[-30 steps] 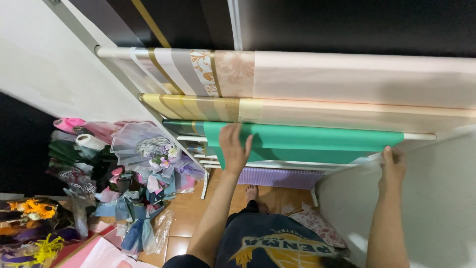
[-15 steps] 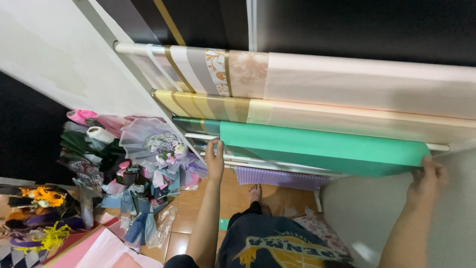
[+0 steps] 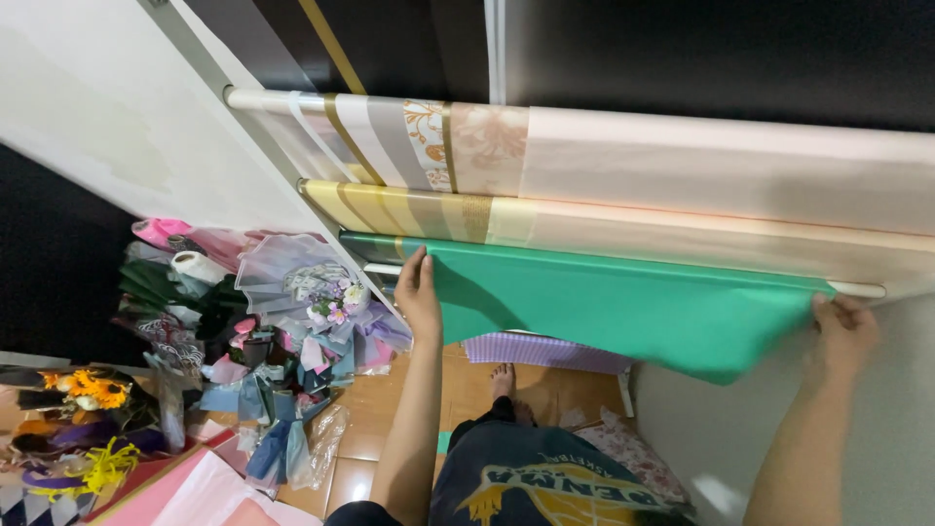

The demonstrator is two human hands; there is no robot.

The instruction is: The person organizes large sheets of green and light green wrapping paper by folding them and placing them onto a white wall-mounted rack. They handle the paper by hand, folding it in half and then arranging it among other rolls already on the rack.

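Note:
A green sheet of wrapping paper (image 3: 623,302) hangs over a white rod (image 3: 862,289) on a wall rack. My left hand (image 3: 419,292) grips the sheet's left edge near the rod. My right hand (image 3: 842,336) holds its right edge, where the paper sags in a loose fold. Above it hang a gold-striped and cream sheet (image 3: 584,229) and a patterned beige and pink sheet (image 3: 604,156) on their own rods. A purple checked sheet (image 3: 541,351) shows below the green one.
On the floor at left lies a heap of bouquets and wrapping scraps (image 3: 292,321) in pink, blue and lilac. Sunflowers (image 3: 88,388) and yellow ribbon (image 3: 93,468) sit at the far left. My bare foot (image 3: 502,375) rests on orange tiles. A white wall (image 3: 107,127) slopes at upper left.
The green sheet has been drawn further out and now sags at the right. My left hand moved up to the sheet's left edge; my right hand stays at its right edge.

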